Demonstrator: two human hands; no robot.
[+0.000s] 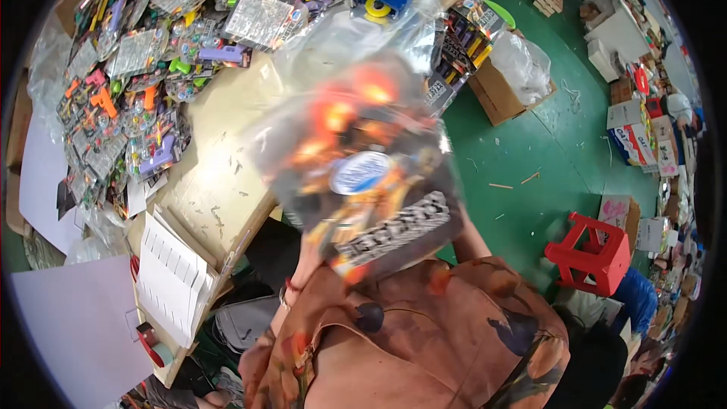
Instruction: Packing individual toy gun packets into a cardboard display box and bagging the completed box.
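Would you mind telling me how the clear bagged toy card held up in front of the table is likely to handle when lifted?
The bagged toy card probably feels slippery, since its clear plastic wrap shines. It looks light for its size: a flat printed card with small orange pieces. The loose bag top near the table would likely flop while the card stays fairly stiff. The hands gripping it are hidden behind it.

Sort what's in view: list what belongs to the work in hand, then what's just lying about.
In hand:
- blurred toy package in a clear plastic bag, held up close to the camera
- heap of carded toy packs on the table
- loose clear bags

Lying about:
- red plastic stool
- cardboard box on the green floor
- tape roll
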